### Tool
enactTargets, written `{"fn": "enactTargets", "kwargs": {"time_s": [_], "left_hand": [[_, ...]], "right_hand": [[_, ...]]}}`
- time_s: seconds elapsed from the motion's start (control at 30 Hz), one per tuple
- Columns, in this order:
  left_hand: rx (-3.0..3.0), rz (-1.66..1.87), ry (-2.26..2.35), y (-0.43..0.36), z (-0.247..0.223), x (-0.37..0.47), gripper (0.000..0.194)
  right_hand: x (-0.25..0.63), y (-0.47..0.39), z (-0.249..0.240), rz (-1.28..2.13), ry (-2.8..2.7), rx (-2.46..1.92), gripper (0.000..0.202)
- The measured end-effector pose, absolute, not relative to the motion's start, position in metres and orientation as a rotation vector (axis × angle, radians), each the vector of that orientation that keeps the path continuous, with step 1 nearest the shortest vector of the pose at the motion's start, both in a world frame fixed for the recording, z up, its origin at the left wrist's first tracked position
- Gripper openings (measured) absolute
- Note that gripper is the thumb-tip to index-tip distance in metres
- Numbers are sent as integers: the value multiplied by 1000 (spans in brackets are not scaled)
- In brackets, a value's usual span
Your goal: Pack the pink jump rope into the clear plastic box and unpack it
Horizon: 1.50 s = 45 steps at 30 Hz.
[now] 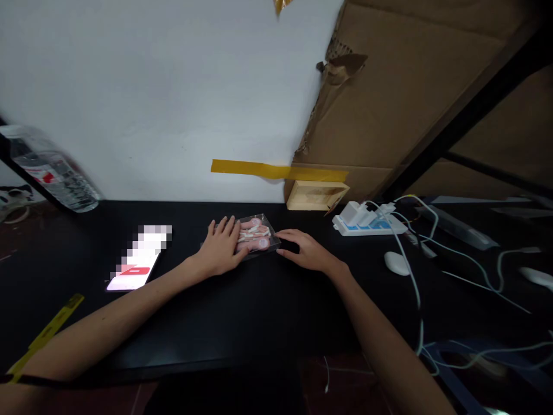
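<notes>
Clear plastic pkg point(258, 234): flat, rectangular, glossy see-thru film, pink pcs w/ round ends + white bits inside. Lies on smooth black desk point(259, 328), left of pwr strip point(369, 226) (oblong, white plastic). Pale wood box point(298, 200), rectangular, also left of strip, just beside it. L hand point(219, 246): palm down over pkg's left part, fingers extended, slightly spread, no grip. R hand point(310, 251), btwn pkg and strip: thumb + fingers parted at pkg's right corner, nothing clamped; can't tell if tips touch.
</notes>
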<state>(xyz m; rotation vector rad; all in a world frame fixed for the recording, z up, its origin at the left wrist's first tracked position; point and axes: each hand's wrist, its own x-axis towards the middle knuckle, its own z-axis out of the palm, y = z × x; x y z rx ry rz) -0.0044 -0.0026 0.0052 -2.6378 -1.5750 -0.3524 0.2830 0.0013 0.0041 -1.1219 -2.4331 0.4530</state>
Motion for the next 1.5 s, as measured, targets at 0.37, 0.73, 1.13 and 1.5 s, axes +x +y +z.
{"fn": "enactTargets", "kwargs": {"time_s": [0.37, 0.73, 1.13, 1.5], "left_hand": [[-2877, -316, -1220, 28, 6, -37, 70], [-2887, -308, -1202, 27, 7, -37, 69], [-2873, -280, -1212, 27, 7, -36, 70], [-2859, -276, -1188, 25, 8, -36, 72]], "right_hand": [[283, 1, -4, 527, -2540, -1320, 75], [282, 0, -2, 516, -2511, -1406, 95], [279, 1, -6, 465, -2486, -1401, 89], [286, 4, -7, 533, -2459, -1368, 78]]}}
